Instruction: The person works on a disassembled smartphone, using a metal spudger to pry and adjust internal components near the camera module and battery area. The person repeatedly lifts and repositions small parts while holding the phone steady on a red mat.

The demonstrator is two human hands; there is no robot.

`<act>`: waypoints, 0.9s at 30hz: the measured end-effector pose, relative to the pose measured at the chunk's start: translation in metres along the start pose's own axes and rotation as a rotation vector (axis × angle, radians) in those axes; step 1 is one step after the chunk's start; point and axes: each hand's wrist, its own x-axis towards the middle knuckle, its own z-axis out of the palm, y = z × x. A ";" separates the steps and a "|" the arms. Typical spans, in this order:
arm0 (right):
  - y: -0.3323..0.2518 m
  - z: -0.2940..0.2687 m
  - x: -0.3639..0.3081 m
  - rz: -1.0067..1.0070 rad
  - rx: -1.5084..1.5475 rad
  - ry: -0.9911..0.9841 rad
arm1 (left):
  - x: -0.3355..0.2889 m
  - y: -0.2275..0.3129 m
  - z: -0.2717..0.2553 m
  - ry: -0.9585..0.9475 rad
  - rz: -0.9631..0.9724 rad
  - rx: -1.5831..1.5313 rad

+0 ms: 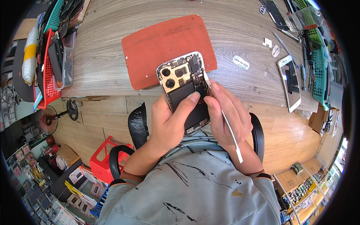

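The left hand (168, 120) grips an opened smartphone with a black battery and gold camera plate (186, 87), thumb pressed on it, above the front edge of the grey wooden bench (99, 56), partly over a red rectangular mat (150, 52). The right hand (233, 118) pinches a thin silver metal tool (229, 128), tip at the phone's right side. The step seems to be loosening something there; this calls for light, steady pressure.

Left grip (169, 119) clasped, right grip (231, 117) pinched
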 end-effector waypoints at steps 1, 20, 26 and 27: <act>0.000 0.000 0.001 0.000 0.002 0.001 | 0.000 0.000 0.000 -0.002 0.004 0.003; -0.004 -0.008 0.000 0.040 0.054 -0.031 | 0.001 -0.001 0.002 0.019 -0.031 -0.047; -0.007 -0.007 0.000 0.017 0.006 -0.027 | -0.005 -0.002 0.004 0.035 -0.036 -0.070; -0.006 -0.006 0.000 0.003 -0.001 -0.024 | -0.006 -0.002 0.003 0.037 -0.030 -0.059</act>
